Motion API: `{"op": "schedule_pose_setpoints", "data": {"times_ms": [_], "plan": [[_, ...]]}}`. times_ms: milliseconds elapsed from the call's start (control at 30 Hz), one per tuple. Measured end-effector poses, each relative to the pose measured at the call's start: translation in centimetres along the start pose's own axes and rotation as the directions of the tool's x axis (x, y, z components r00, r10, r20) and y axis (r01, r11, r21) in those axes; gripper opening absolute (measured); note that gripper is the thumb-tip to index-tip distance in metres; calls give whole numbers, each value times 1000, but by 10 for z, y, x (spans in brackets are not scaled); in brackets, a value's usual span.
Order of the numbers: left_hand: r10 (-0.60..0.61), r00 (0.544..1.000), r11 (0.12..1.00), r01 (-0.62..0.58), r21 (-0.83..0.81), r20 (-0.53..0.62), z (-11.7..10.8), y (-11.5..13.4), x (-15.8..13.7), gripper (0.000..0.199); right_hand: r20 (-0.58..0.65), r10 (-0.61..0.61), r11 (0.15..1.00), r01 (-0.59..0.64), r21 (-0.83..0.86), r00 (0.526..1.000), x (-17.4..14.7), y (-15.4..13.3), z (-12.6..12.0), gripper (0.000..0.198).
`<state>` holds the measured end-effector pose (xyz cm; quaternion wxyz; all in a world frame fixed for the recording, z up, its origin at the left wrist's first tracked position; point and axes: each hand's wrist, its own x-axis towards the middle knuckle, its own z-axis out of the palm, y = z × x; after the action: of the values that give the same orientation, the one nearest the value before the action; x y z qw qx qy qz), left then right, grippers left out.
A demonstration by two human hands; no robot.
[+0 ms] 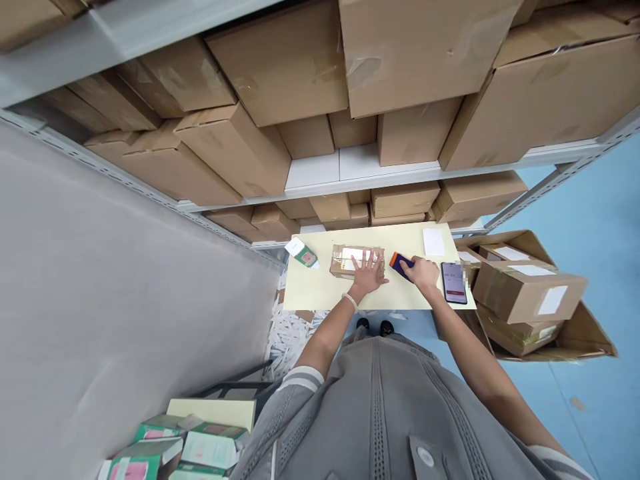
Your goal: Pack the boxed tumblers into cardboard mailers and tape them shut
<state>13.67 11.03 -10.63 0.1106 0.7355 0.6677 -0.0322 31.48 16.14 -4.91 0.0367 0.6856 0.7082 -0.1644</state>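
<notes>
On the pale yellow tabletop (310,293) lies a small taped cardboard box (343,261) with a white label on its top. My left hand (368,272) rests flat on the box with fingers spread, covering part of the label. Just right of the box, my right hand (423,273) is closed around a dark blue and orange handheld tool (400,265), whose exact kind I cannot make out. The tool's orange end points toward the box and is apart from it. A phone (454,283) with a lit screen lies right of my right hand.
A green and white packet (306,256) lies at the table's left, white paper (433,242) at its back right. Shelves packed with cartons (290,67) rise behind. A large open carton (595,333) of labelled boxes stands right. Paper strips (290,340) and green boxes (210,447) are lower left.
</notes>
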Motion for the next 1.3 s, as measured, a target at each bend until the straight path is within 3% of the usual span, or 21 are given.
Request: {"op": "schedule_pose_setpoints", "data": {"times_ms": [133,300,567,833,1000,1167,1300], "plan": [[-169,985,983,165,-87,-42,7,26,13,67,-32,68,997,-67,43,997,-14,5,3,51],[-371,926,924,360,-130,-71,10,52,32,58,-57,159,984,-153,93,986,-34,23,18,52],[-385,915,917,366,-156,-119,18,53,39,73,-26,223,939,-208,274,974,-49,71,61,60],[-389,912,908,356,-223,-130,23,53,43,73,47,177,892,-181,414,983,-30,78,86,56],[-304,948,922,268,-281,-92,17,44,41,69,66,147,797,-157,583,987,-18,80,102,65],[-231,971,931,203,-304,-59,-2,14,21,71,45,153,829,-153,538,987,-7,82,114,58],[-339,938,907,305,-290,-73,-16,-25,-13,71,45,157,833,-157,530,987,3,81,118,50]]}}
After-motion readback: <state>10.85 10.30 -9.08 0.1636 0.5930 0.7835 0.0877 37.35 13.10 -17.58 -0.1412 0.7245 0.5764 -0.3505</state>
